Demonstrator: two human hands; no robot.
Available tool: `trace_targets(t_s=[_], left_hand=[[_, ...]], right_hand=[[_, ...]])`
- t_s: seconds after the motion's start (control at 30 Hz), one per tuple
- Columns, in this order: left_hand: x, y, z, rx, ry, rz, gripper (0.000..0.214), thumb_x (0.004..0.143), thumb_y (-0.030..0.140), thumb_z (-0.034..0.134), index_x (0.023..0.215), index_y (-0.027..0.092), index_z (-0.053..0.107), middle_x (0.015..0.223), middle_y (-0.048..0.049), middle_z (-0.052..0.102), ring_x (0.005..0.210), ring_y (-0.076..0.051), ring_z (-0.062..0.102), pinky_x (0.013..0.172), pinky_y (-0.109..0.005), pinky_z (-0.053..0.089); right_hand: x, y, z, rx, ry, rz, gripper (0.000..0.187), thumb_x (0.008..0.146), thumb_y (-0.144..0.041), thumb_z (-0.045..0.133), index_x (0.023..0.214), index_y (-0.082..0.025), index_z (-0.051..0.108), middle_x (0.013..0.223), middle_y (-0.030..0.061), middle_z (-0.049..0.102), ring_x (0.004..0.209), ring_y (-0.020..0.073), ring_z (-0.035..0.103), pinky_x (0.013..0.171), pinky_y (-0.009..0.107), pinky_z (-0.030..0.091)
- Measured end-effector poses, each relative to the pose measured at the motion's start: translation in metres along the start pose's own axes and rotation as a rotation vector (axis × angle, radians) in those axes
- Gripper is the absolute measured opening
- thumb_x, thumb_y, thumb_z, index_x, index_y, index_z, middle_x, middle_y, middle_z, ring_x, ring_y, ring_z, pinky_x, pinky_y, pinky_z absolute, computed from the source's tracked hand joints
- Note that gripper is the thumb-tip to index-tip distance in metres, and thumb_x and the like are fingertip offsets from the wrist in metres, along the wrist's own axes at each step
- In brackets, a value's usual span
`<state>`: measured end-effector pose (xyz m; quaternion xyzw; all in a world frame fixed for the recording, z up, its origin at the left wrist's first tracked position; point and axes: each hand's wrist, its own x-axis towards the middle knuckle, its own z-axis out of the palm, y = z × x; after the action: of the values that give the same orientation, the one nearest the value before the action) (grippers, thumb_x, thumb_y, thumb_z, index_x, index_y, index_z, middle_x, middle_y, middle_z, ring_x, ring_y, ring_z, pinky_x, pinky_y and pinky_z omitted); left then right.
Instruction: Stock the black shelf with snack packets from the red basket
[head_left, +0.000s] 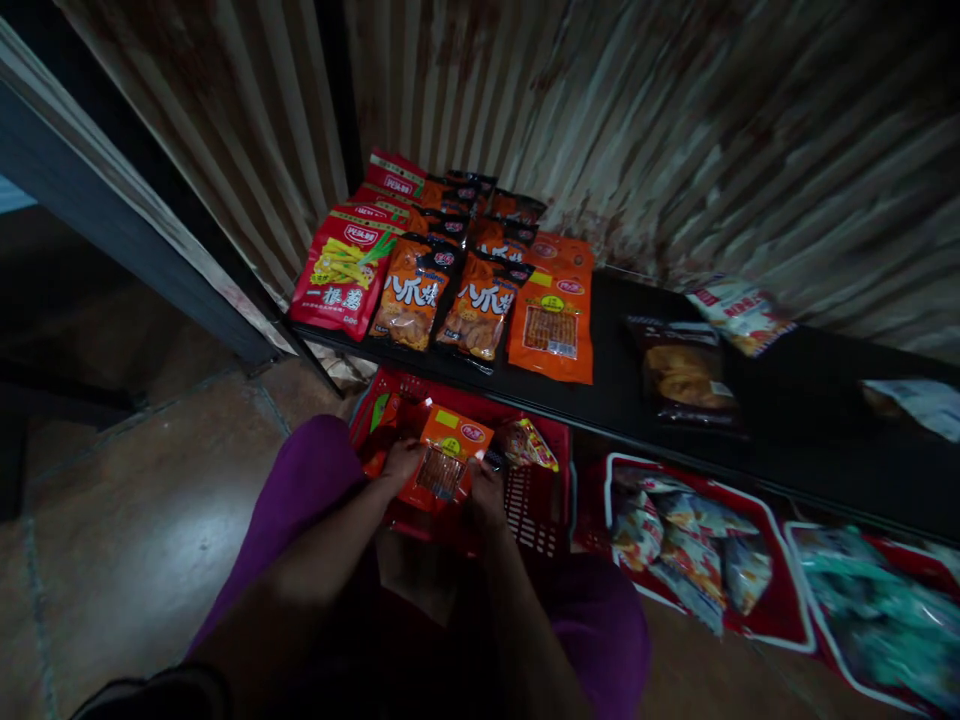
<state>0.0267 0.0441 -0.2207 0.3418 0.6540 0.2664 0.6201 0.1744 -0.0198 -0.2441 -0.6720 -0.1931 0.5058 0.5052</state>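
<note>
Both my hands grip one orange snack packet [448, 455] over a red plastic basket [541, 505] on the floor. My left hand [399, 462] closes on the packet's left edge, my right hand [486, 492] on its right edge. More packets lie in the basket under it. Just above, a black shelf [622, 395] carries rows of snack bags: a red bag [341, 270] at the left, two dark orange bags [442, 300], and a flat orange packet [553, 315] like the one I hold.
Loose packets [686, 375] lie further right on the shelf. Two more red baskets [780, 610] of bagged goods stand on the floor at the right. A corrugated metal wall [675, 130] backs the shelf. Brown tiled floor [135, 520] spreads to the left. My purple-clad knees frame the basket.
</note>
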Motion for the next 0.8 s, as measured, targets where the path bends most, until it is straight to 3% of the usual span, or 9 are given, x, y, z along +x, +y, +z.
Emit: trace_targets(t_s=[0.1,0.27,0.37,0.5,0.63,0.8], left_hand=[[-0.024,0.010,-0.005,-0.067,-0.078,0.026,0.033,0.070,0.044,0.072,0.084,0.014,0.070,0.081,-0.0061,0.071,0.082,-0.023,0.065,0.074,-0.032,0.049],[-0.070,0.027,-0.016,-0.234,-0.207,0.105,0.049,0.057,0.051,0.076,0.088,0.013,0.071,0.084,-0.0071,0.073,0.083,-0.023,0.065,0.077,-0.032,0.048],[-0.098,0.040,-0.024,-0.400,-0.268,0.114,0.052,0.050,0.050,0.081,0.087,0.014,0.070,0.082,-0.0067,0.073,0.079,-0.021,0.065,0.077,-0.032,0.048],[-0.132,0.058,-0.033,-0.514,-0.330,0.139,0.046,0.051,0.044,0.083,0.083,0.014,0.070,0.076,-0.0054,0.072,0.072,-0.020,0.066,0.073,-0.031,0.049],[-0.153,0.071,-0.036,-0.549,-0.328,0.169,0.042,0.053,0.044,0.082,0.080,0.015,0.068,0.072,-0.0043,0.070,0.067,-0.019,0.065,0.068,-0.031,0.049],[-0.157,0.079,-0.036,-0.567,-0.221,0.180,0.041,0.051,0.044,0.082,0.077,0.016,0.066,0.070,-0.0032,0.069,0.068,-0.019,0.065,0.068,-0.031,0.048]], right_hand=[[-0.023,-0.031,-0.005,0.056,0.024,-0.030,0.041,0.064,-0.053,0.067,0.084,-0.017,0.065,0.080,0.0063,0.072,0.072,0.0206,0.066,0.067,0.033,0.052],[-0.066,-0.079,-0.011,0.135,0.056,-0.111,0.042,0.061,-0.049,0.074,0.085,-0.016,0.069,0.076,0.0042,0.072,0.071,0.0202,0.066,0.067,0.031,0.051],[-0.091,-0.097,-0.012,0.171,0.044,-0.154,0.041,0.061,-0.049,0.074,0.085,-0.016,0.070,0.076,0.0029,0.072,0.069,0.0190,0.066,0.066,0.030,0.051],[-0.115,-0.114,-0.010,0.215,0.017,-0.197,0.040,0.060,-0.049,0.076,0.085,-0.018,0.071,0.076,0.0014,0.073,0.070,0.0190,0.066,0.065,0.029,0.051],[-0.129,-0.124,-0.010,0.347,0.034,-0.179,0.036,0.054,-0.044,0.081,0.081,-0.021,0.071,0.072,-0.0021,0.073,0.069,0.0181,0.066,0.066,0.029,0.052],[-0.140,-0.130,-0.006,0.409,0.028,-0.162,0.032,0.051,-0.039,0.082,0.077,-0.023,0.071,0.070,-0.0047,0.072,0.064,0.0156,0.066,0.063,0.027,0.052]])
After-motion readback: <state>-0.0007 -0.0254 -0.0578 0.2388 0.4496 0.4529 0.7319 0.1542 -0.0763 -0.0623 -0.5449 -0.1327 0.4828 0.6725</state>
